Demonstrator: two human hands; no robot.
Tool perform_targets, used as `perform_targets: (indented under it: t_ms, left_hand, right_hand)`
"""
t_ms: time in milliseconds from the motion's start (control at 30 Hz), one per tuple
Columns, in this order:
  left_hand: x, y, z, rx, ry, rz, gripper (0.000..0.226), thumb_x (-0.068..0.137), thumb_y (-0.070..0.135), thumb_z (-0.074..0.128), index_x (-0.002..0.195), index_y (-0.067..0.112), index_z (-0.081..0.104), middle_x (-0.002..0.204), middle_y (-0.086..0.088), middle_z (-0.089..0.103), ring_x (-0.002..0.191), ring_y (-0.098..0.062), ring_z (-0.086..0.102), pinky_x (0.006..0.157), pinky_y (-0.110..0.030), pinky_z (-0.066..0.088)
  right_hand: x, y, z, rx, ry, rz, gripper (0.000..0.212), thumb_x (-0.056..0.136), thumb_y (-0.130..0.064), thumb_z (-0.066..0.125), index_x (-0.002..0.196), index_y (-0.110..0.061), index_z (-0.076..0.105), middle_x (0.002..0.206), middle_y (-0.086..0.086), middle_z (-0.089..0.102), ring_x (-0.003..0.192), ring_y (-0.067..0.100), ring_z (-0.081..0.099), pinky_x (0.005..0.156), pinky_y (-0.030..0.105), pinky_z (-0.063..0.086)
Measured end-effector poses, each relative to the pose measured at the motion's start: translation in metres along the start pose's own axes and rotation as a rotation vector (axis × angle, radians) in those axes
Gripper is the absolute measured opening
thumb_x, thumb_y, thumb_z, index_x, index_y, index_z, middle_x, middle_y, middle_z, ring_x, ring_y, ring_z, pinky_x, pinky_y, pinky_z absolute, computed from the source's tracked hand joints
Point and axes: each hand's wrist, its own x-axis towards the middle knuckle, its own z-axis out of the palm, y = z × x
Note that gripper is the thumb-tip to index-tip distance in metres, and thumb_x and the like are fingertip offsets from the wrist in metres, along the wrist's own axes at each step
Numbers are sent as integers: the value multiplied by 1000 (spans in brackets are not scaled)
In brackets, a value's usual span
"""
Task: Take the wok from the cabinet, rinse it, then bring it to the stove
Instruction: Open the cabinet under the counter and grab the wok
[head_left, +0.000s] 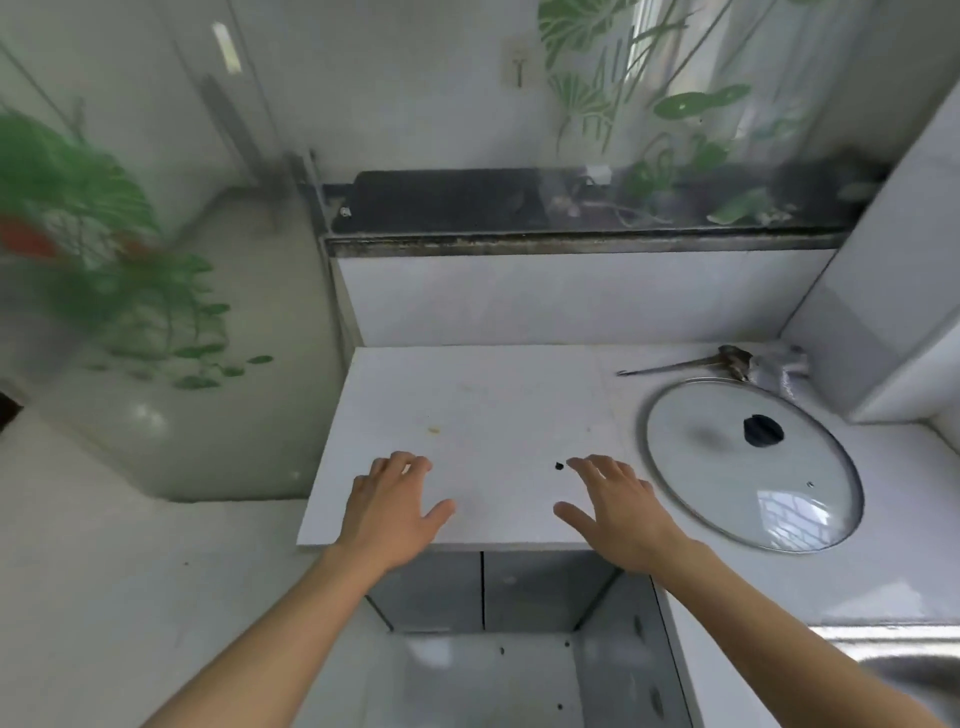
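No wok shows in this view. My left hand (392, 501) hovers palm down over the front of the white counter (467, 405), fingers spread and holding nothing. My right hand (615, 506) is stretched out beside it, also spread and holding nothing. Below the counter edge, two grey cabinet doors (483, 590) are closed. A round glass lid (748, 462) with a black knob lies flat on the counter to the right of my right hand.
A metal-handled utensil (691, 364) lies behind the lid near the tiled corner. A steel sink rim (893, 649) shows at the lower right. A small black speck (559, 465) sits on the counter. A window ledge (571, 241) with plants runs behind.
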Motion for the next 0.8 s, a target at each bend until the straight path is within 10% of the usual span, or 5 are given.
perform_targets:
  t_ms: [467, 800]
  left_hand:
    - [-39, -33, 80, -951, -213, -474, 65, 77, 72, 42, 105, 17, 63, 107, -5, 67, 100, -20, 63, 90, -42, 50]
    - [-26, -23, 157, -1798, -350, -884, 62, 99, 49, 34, 126, -4, 49, 120, -25, 59, 107, -34, 61, 90, -40, 51]
  right_hand:
    - [23, -20, 74, -39, -160, -10, 63, 93, -53, 47, 148, -27, 28, 155, 4, 28, 142, 25, 24, 110, 44, 30]
    - [52, -3, 128, -87, -235, 25, 65, 95, -48, 51, 150, -28, 25, 160, 5, 16, 146, 29, 11, 114, 48, 26]
